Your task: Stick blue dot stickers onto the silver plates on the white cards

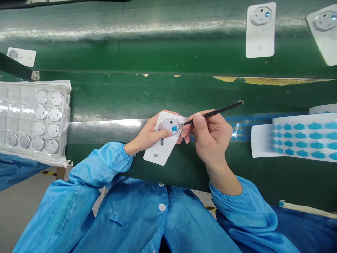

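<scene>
My left hand [150, 135] is closed on a white rectangular card [158, 154], its thumb lying over the front. A silver, roughly octagonal disc [164, 123] sits at the card's upper end, with dark marks on it. On the disc is a round blue sticker [174, 129]. Between the fingers of my right hand [212, 137] are black tweezers [223, 109], slanting down to the left. Their tips meet the disc beside the blue sticker; whether they pinch it I cannot tell. The right fingertips are close to the card's right edge.
At left, a clear plastic tray [64, 140] holds several silver discs. Sheets of blue stickers [300, 135] lie at right. Two white cards with discs [260, 42] [325, 38] lie at the upper right, another card [27, 58] at the upper left. The green table [118, 88] has a chipped seam.
</scene>
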A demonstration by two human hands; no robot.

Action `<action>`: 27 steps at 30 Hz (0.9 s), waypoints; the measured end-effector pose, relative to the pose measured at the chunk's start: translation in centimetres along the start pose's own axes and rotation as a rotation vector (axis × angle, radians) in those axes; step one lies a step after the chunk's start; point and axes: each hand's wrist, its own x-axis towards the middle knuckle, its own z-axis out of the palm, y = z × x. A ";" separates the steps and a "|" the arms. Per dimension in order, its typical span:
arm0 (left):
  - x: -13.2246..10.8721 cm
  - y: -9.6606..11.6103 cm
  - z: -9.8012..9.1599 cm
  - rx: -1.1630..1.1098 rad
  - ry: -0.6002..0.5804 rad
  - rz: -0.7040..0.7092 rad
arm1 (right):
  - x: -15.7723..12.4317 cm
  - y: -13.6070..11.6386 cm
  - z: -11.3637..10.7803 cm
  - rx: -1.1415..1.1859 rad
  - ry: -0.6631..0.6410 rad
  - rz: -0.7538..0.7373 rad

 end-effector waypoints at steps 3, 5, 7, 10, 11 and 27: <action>0.0 0.0 0.1 -0.028 -0.010 0.003 | 0.0 0.1 0.1 -0.003 0.006 -0.019; 0.0 0.0 0.1 -0.035 -0.013 0.010 | 0.1 0.0 0.1 -0.013 0.009 -0.035; 0.0 0.0 0.1 -0.044 -0.018 0.008 | 0.1 0.0 0.2 -0.033 0.013 -0.045; 0.0 0.0 0.1 -0.048 -0.018 -0.001 | 0.1 0.0 0.1 -0.058 0.015 -0.037; 0.0 0.0 0.1 -0.041 -0.012 -0.001 | 0.1 0.0 0.1 -0.060 0.015 -0.033; -0.5 -0.2 1.0 -0.170 -0.006 0.007 | -0.1 -0.1 0.4 -0.002 0.137 -0.126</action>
